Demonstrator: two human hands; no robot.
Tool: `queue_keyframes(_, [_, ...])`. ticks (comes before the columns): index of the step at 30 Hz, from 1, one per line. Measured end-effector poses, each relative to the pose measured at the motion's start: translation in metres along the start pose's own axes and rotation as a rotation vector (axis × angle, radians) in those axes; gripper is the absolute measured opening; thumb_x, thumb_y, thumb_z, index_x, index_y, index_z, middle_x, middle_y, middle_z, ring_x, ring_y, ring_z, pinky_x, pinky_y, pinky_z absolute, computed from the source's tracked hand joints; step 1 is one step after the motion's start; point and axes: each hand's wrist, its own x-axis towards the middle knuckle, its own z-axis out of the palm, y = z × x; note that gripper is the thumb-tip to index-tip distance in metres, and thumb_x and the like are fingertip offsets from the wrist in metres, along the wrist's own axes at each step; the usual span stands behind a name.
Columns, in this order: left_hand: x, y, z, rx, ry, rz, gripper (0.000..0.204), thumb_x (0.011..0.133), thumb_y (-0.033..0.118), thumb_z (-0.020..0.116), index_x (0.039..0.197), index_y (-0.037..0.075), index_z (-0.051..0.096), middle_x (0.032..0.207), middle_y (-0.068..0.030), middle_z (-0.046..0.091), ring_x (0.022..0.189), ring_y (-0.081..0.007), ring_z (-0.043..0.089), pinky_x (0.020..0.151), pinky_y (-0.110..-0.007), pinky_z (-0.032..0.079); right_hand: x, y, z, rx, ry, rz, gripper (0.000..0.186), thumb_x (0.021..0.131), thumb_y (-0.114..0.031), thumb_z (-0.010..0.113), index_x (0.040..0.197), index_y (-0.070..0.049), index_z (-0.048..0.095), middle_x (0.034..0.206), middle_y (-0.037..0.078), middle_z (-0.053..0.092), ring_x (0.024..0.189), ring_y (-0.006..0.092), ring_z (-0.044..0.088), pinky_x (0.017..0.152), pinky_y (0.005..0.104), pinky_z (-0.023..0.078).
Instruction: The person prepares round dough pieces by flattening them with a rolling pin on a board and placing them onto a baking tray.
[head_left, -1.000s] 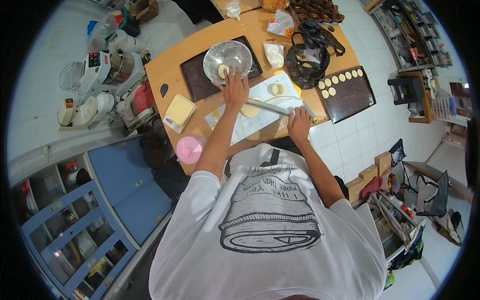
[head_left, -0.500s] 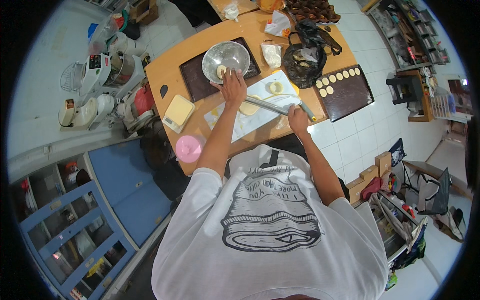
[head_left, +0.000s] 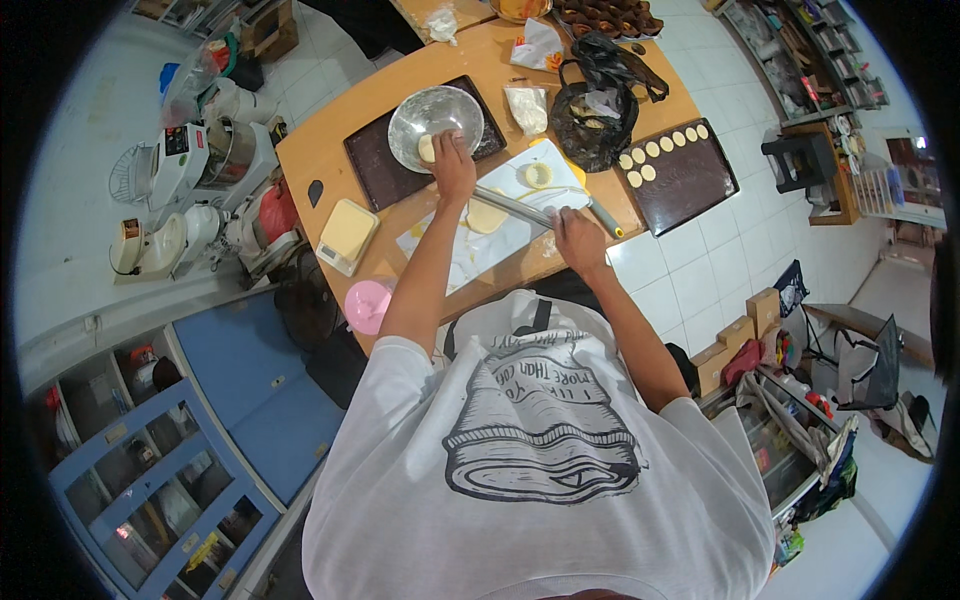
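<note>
My left hand (head_left: 455, 165) reaches over the near rim of a steel mixing bowl (head_left: 472, 110), its fingers closed against a pale round piece of dough (head_left: 428, 148). The thumb is hardly visible. My right hand (head_left: 578, 238) grips the near end of a metal rolling pin (head_left: 520, 208), which slants across a white marbled board (head_left: 470, 262). Under the pin lies a flat sheet of dough (head_left: 486, 216). A ring-shaped cutter (head_left: 538, 176) rests farther up the board, near a grey-handled tool (head_left: 604, 216).
The bowl stands on a dark baking tray (head_left: 366, 150). Another tray (head_left: 690, 190) at the right holds several dough discs. A kitchen scale (head_left: 347, 236) and pink container (head_left: 368, 304) sit at left. A black plastic bag (head_left: 600, 130) and flour bag (head_left: 527, 108) stand behind the board.
The view has shifted slightly. My left fingers have drawn closer together at the dough piece in the bowl. My right hand keeps its grip on the rolling pin.
</note>
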Motion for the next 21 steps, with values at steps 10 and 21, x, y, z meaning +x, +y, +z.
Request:
queue_keyframes(10, [-0.097, 0.007, -0.061, -0.255, 0.208, 0.03, 0.03, 0.098, 0.009, 0.061, 0.125, -0.002, 0.054, 0.118, -0.0245, 0.055, 0.109, -0.0424, 0.055, 0.096, -0.05, 0.044, 0.017, 0.029, 0.03, 0.766, -0.582, 0.499, 0.061, 0.106, -0.057, 0.038, 0.068, -0.011, 0.052, 0.049, 0.006, 0.044, 0.041, 0.0229, 0.046, 0.042, 0.0358, 0.039])
queue_keyframes(21, [-0.155, 0.021, -0.027, -0.203, 0.045, -0.239, 0.059, 0.082, 0.011, 0.079, 0.13, -0.003, 0.049, 0.108, -0.0254, 0.058, 0.101, -0.0418, 0.056, 0.09, -0.051, 0.046, 0.028, 0.009, -0.038, 1.517, -0.967, 0.778, 0.061, 0.108, -0.056, 0.03, 0.063, -0.016, 0.034, 0.049, -0.007, 0.023, 0.039, 0.0078, 0.02, 0.036, 0.0245, 0.02])
